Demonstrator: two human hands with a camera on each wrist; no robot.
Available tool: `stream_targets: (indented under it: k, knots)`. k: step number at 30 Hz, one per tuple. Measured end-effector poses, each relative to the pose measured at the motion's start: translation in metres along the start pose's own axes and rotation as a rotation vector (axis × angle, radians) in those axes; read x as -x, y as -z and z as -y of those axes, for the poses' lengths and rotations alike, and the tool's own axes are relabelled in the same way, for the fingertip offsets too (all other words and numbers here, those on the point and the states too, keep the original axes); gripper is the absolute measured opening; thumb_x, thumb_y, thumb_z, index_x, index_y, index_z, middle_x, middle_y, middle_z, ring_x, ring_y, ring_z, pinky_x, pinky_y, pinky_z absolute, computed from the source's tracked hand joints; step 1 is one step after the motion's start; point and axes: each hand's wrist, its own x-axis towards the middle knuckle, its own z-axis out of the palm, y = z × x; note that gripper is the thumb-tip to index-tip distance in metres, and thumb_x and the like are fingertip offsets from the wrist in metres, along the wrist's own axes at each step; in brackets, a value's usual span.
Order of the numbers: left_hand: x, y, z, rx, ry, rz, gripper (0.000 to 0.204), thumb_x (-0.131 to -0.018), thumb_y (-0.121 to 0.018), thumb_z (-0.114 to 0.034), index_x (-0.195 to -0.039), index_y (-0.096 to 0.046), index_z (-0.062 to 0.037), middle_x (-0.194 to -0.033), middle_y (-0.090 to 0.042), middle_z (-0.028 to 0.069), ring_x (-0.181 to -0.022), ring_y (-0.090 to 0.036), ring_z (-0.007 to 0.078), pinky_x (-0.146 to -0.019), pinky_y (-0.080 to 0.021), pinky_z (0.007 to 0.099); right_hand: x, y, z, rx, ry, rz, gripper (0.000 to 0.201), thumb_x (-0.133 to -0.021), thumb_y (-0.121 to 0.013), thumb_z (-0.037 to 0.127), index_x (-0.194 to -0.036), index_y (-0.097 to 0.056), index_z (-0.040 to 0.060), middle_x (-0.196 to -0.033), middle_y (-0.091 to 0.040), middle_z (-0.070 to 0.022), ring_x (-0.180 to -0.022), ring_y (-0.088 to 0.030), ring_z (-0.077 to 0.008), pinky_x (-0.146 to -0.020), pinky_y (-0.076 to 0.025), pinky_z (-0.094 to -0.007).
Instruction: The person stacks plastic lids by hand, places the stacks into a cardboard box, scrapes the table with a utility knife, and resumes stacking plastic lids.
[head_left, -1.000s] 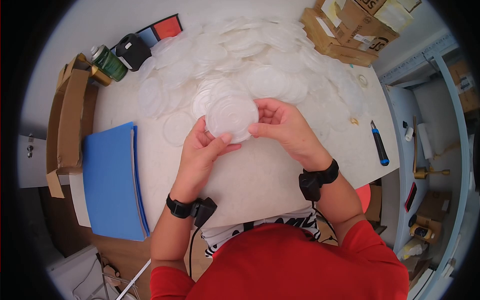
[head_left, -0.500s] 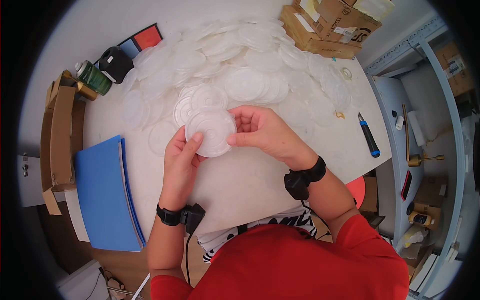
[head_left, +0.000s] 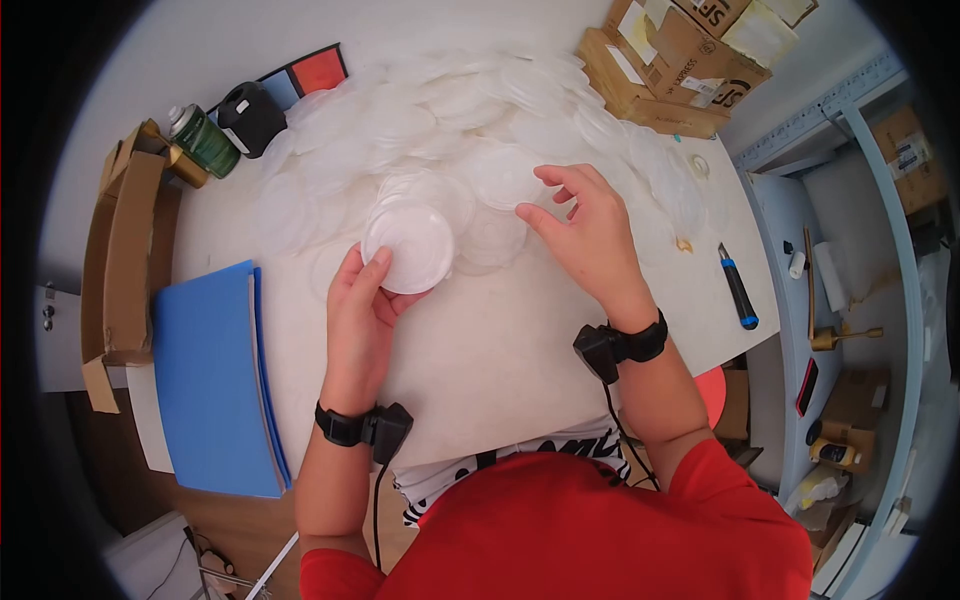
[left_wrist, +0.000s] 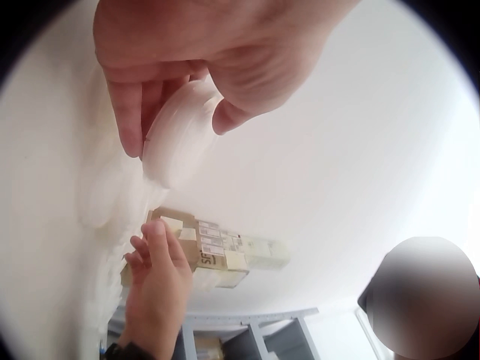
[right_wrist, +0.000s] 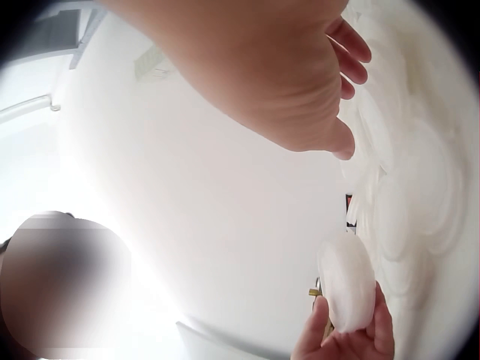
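Note:
My left hand [head_left: 360, 305] grips a small stack of round translucent plastic lids [head_left: 415, 240], thumb on the upper face and fingers beneath. In the left wrist view the held lids [left_wrist: 178, 139] appear nearly edge-on between thumb and fingers. My right hand [head_left: 597, 235] is held to the right, over the near edge of the pile, with thumb and fingers apart and nothing between them. Close to its fingertips lies a loose lid [head_left: 500, 178]. More lids lie just behind the held stack and are partly covered by it.
A big heap of lids [head_left: 480, 110] spreads across the back of the table [head_left: 480, 370]. Blue folders [head_left: 210, 380] and an open cardboard box [head_left: 130, 260] are at left, cartons [head_left: 680, 65] at back right. A utility knife [head_left: 738, 288] lies near the right edge.
The right hand has let go of the held lids and moved right, towards the pile. The left hand keeps hold of the lids, now slightly left of where they were a second ago.

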Motion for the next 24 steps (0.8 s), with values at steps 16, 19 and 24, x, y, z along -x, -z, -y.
stream_targets:
  k: [16,19,24]
  knots:
    - [0.003,-0.006,0.012,-0.088,0.214,0.144,0.042,-0.105,-0.057,-0.02,-0.141,-0.051,0.0004,-0.131,-0.066,0.011,-0.114,-0.069,0.0188,-0.096,-0.058,0.0342,-0.011,-0.022,-0.02,0.337,0.39,0.019,0.025,-0.071,-0.083,0.002,-0.095,-0.076,0.0067,-0.11,-0.059,-0.0102,-0.104,-0.055,-0.0297,-0.087,-0.05,-0.0396]
    - [0.003,-0.007,0.01,-0.074,0.203,0.121,0.041,-0.105,-0.056,-0.019,-0.141,-0.051,0.0008,-0.131,-0.066,0.0115,-0.114,-0.069,0.0194,-0.097,-0.058,0.0345,-0.012,-0.02,-0.022,0.278,0.387,-0.001,0.025,-0.072,-0.081,0.0,-0.095,-0.076,0.0066,-0.109,-0.059,-0.0092,-0.104,-0.055,-0.0298,-0.088,-0.049,-0.0402]
    - [0.003,-0.007,0.011,-0.053,0.2,0.094,0.042,-0.105,-0.055,-0.018,-0.142,-0.05,0.0012,-0.131,-0.066,0.0125,-0.114,-0.069,0.0204,-0.097,-0.059,0.0348,-0.012,-0.021,-0.021,0.223,0.413,-0.044,0.023,-0.072,-0.08,-0.002,-0.093,-0.075,0.0064,-0.107,-0.061,-0.0082,-0.101,-0.056,-0.029,-0.086,-0.049,-0.04]
